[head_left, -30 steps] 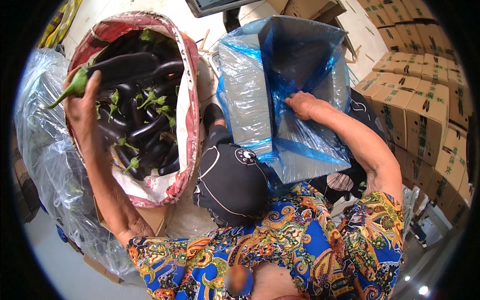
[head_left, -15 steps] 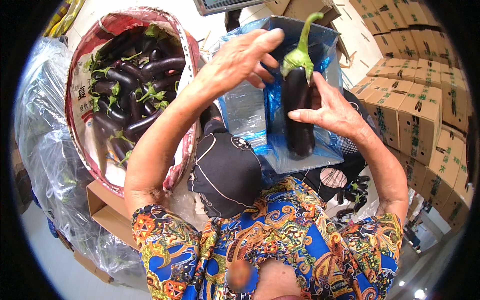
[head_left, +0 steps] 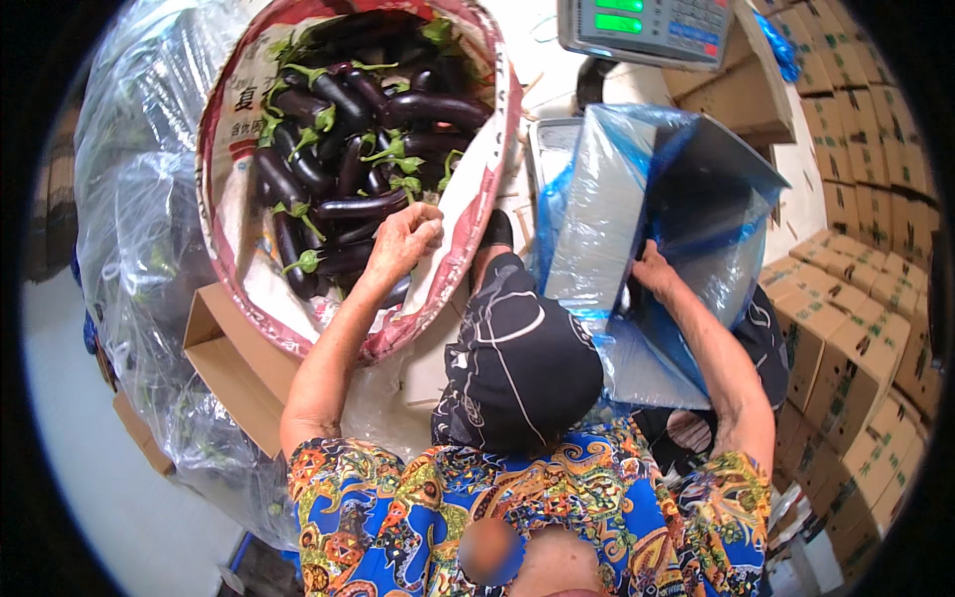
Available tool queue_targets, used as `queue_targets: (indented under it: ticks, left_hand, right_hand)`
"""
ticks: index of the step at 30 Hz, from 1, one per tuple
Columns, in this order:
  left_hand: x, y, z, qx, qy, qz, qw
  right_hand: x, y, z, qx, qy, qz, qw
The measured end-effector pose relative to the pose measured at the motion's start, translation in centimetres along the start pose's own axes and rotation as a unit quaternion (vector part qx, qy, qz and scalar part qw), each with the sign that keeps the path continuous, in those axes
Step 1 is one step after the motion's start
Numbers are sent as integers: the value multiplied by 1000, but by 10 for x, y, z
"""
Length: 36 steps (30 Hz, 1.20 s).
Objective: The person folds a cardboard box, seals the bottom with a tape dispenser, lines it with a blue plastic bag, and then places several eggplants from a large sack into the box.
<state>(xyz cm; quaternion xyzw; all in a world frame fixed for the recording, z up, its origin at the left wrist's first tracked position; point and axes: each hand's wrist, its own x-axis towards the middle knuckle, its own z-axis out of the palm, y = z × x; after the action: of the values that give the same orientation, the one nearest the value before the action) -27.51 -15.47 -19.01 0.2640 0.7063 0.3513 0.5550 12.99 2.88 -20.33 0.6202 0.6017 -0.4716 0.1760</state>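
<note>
My left hand [head_left: 408, 239] is over the right part of a red-and-white sack [head_left: 221, 214] of purple eggplants [head_left: 434, 107] with green stems, fingers loosely bent and apart, holding nothing. On the right, my right hand [head_left: 653, 269] reaches into a box lined with blue plastic [head_left: 602, 219]. Its fingers curl into shadow beside the liner's pale inner side, and I cannot make out what they grip. My bent knee in dark patterned trousers [head_left: 522, 363] lies between sack and box.
A scale [head_left: 686, 30] with green displays stands at the top. Stacked cartons [head_left: 846, 353] line the right. Clear plastic-wrapped bundles [head_left: 124, 199] fill the left, beside an open carton [head_left: 229, 363]. Loose cardboard [head_left: 746, 95] leans behind the lined box.
A large eggplant, carried from the sack to the lined box, is out of sight now. My left hand has moved back to the sack; my right hand is deeper in the box.
</note>
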Motion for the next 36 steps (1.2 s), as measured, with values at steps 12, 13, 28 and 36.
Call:
queue_targets:
  ticks: [12,13,28,36]
  left_hand:
    - [164,50,-22,568,226,273,743]
    - [176,49,-22,610,189,241,731]
    - [-2,54,-93,-251,45,5,967]
    - [-30,72,-20,-554,-181,36,812]
  right_hand:
    - [-35,-36,-14,-298,-30,11,954]
    - [-51,-52,-20,-331,-34,-1,943]
    - [-120,-81,-99,-117,78,-219,966]
    - [-129,-108,-88,-22,10,-272,962]
